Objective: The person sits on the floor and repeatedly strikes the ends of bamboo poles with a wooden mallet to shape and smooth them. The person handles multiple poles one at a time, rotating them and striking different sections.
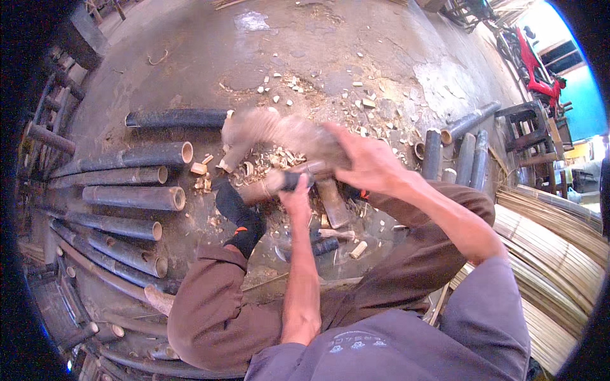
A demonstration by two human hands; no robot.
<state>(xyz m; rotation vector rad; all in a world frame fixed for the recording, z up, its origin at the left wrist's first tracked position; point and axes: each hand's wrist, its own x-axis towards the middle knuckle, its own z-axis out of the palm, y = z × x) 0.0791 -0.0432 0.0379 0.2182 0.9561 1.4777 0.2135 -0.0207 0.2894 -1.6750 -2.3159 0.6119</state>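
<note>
Down near the middle of the frame, the left hand (293,190) comes up from the lower edge on a straight bare forearm, its fingers wrapped around a dark handle (293,181). What tool that handle belongs to cannot be made out. The right hand (363,162) reaches in from the right on a bent arm, palm down, fingers curled over the top of a short bamboo piece (330,200) that stands tilted on the ground between the knees. A blurred pale shape (273,130) above the hands is smeared and unreadable. Wood chips (267,162) lie heaped just left of the hands. Dark bamboo poles (136,197) lie stacked at the left of the frame, their far ends cut off by the dark rim. A black sock (238,216) covers the foot below the chips.
</note>
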